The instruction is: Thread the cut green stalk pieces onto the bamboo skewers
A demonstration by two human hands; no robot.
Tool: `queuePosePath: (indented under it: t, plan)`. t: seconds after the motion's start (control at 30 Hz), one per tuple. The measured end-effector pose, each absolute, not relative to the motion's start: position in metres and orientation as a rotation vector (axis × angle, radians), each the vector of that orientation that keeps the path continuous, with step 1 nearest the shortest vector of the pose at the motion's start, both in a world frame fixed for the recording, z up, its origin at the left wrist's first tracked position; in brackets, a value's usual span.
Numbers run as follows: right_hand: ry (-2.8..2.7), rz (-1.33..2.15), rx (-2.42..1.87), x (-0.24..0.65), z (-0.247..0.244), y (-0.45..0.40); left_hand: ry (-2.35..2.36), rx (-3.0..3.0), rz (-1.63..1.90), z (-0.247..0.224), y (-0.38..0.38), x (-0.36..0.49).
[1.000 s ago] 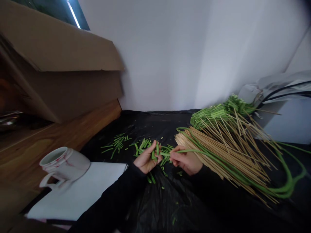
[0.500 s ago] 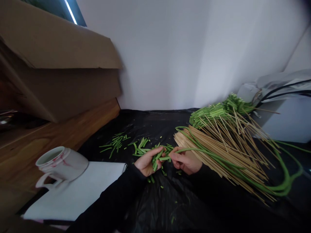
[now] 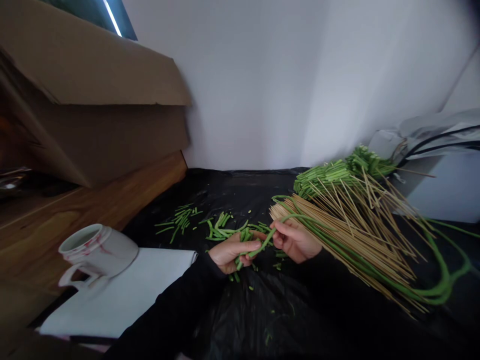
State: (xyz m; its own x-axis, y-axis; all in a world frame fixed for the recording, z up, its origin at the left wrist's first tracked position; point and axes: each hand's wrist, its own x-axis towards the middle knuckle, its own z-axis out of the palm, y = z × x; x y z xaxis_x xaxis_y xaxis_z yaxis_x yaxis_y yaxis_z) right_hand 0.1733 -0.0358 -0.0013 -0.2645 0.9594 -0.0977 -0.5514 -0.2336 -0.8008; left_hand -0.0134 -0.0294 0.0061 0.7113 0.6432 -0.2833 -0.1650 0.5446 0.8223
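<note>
Between fingers [image 3: 285, 230], green stem [image 3: 267, 241]; seemingly pinched

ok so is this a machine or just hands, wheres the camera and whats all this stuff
No machine: just a person's two bare hands. Every picture comes from one camera worn on the head, looking forward and down. The left hand holds short green pieces and part of a long green strand, probably a yardlong bean; the right hand pinches it farther along. More green cuttings lie on the black plastic sheet, with bamboo skewers at the right and a green bundle beyond them. A mug and white pad are at the left.
</note>
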Motion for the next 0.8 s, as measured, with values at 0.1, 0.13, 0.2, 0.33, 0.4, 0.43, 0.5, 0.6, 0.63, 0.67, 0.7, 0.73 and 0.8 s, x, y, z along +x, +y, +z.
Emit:
queuePosePath:
  t: [0.1,0.13,0.2,0.33,0.4,0.43,0.5,0.6,0.63,0.67,0.7,0.73,0.8]
  plan:
    - [-0.822,1.742,-0.733,0.1727,-0.0028,-0.0359,0.620,0.895,0.519,0.0082,-0.0295,-0.0132]
    - [-0.835,1.746,-0.730,0.1719,-0.0033,-0.0365,0.620,0.906,0.524,0.0090,-0.0297,-0.0131]
    - [-0.863,1.760,-0.728,0.1702,-0.0034,-0.0381,0.623,0.925,0.521,0.0104,-0.0304,-0.0130]
    - [-0.928,1.773,-0.726,0.1690,-0.0029,-0.0401,0.626,0.950,0.474,0.0106,-0.0323,-0.0136]
    - [-0.953,1.762,-0.731,0.1687,-0.0035,-0.0406,0.623,0.982,0.459,0.0094,-0.0331,-0.0140]
    - [-0.965,1.757,-0.736,0.1684,-0.0038,-0.0409,0.629,1.006,0.454,0.0087,-0.0333,-0.0142]
    - [-0.982,1.748,-0.751,0.1678,-0.0041,-0.0416,0.654,1.049,0.452,0.0076,-0.0333,-0.0146]
    - [-0.960,1.720,-0.778,0.1674,-0.0027,-0.0420,0.705,1.082,0.459,0.0075,-0.0332,-0.0141]
    - [-0.939,1.706,-0.783,0.1676,-0.0019,-0.0417,0.714,1.086,0.466,0.0077,-0.0333,-0.0135]
    - [-0.918,1.692,-0.787,0.1679,-0.0011,-0.0413,0.719,1.088,0.475,0.0079,-0.0336,-0.0128]
    - [-0.897,1.683,-0.791,0.1685,-0.0004,-0.0407,0.722,1.090,0.489,0.0081,-0.0339,-0.0120]
    - [-0.877,1.675,-0.793,0.1691,0.0001,-0.0401,0.725,1.093,0.510,0.0082,-0.0342,-0.0112]
    - [-0.851,1.665,-0.791,0.1703,0.0005,-0.0388,0.739,1.092,0.575,0.0079,-0.0346,-0.0099]
